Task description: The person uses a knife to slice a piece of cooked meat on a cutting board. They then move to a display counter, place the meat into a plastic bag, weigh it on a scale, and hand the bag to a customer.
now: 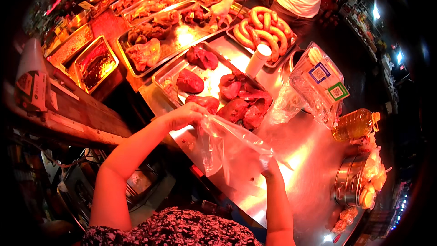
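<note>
A clear plastic bag (pixel 222 143) is stretched between my two hands above the metal counter. My left hand (pixel 187 115) pinches one side of its rim, close to the near edge of a metal tray (pixel 170 97). The opposite side is gripped by my right hand (pixel 271 168), lower and to the right. Several dark pieces of meat (pixel 234 109) lie in that tray, under strong red light. Whether the bag's mouth is spread apart, I cannot tell.
Sausages (pixel 264 34) are piled in a tray behind a white cylindrical container (pixel 258 60). Beyond it, another person's hand (pixel 220 10) reaches into a meat tray (pixel 143 71). On the right stand a plastic-wrapped package with printed codes (pixel 317 78), an oil bottle (pixel 353 125) and a steel pot (pixel 348 181).
</note>
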{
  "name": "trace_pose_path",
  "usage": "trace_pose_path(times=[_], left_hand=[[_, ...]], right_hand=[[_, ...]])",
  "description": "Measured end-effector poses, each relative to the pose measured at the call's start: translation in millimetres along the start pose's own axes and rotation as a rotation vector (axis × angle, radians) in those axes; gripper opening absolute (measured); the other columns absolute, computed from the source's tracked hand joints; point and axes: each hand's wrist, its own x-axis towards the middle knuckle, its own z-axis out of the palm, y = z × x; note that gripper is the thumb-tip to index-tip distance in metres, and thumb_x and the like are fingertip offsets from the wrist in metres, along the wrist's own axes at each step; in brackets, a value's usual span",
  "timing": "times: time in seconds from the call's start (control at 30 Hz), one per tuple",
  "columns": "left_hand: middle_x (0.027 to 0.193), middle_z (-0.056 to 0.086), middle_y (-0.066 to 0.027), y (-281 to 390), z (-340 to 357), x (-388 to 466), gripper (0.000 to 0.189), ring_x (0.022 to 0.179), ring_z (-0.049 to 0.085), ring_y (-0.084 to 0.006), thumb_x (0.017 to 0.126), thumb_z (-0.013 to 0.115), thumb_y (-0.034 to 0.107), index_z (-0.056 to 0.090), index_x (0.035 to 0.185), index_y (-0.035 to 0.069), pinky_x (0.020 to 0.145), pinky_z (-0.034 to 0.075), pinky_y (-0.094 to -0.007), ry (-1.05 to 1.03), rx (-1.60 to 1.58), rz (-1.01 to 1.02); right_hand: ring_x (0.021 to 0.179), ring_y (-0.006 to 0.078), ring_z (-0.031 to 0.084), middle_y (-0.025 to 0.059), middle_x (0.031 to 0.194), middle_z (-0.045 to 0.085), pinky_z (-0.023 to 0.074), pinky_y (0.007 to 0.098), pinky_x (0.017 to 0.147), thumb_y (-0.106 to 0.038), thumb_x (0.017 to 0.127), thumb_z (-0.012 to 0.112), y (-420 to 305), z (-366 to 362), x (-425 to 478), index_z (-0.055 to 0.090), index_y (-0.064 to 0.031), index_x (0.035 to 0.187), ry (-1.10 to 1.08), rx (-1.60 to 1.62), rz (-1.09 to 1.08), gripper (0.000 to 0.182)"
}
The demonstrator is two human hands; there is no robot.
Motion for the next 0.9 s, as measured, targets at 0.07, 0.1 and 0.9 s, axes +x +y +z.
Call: trace_pose_path(times=[0.07,0.1,0.9], left_hand=[[0.086,0.069,-0.0044,-2,-5,9,0.026,0.077,0.067,-0.0161,0.082,0.062,0.007,0.07,0.106,-0.002,0.071,0.054,-0.0285,-0.005,-0.077,-0.023],[0.084,0.07,-0.0054,0,-7,11,0.023,0.075,0.068,-0.016,0.084,0.063,0.009,0.071,0.103,-0.002,0.07,0.055,-0.0285,0.027,-0.043,-0.009],[0.085,0.068,-0.0127,-3,-17,43,0.023,0.066,0.068,-0.0212,0.086,0.07,0.016,0.065,0.101,-0.001,0.06,0.055,-0.0357,0.121,0.583,0.007]], right_hand=[[0.097,0.0174,0.069,0.0082,0.112,0.072,0.0565,0.0293,0.081,-0.013,0.085,0.075,14,-3,-3,0.063,-0.0023,0.131,-0.142,-0.196,0.035,0.049],[0.103,0.0191,0.067,0.0092,0.117,0.07,0.056,0.0314,0.084,-0.018,0.084,0.076,15,1,-4,0.061,-0.0012,0.133,-0.165,-0.192,-0.04,0.054],[0.062,0.0157,0.065,0.0106,0.082,0.073,0.0504,0.0289,0.056,-0.012,0.097,0.068,7,17,-41,0.071,0.0023,0.097,0.106,0.079,-0.05,0.015]])
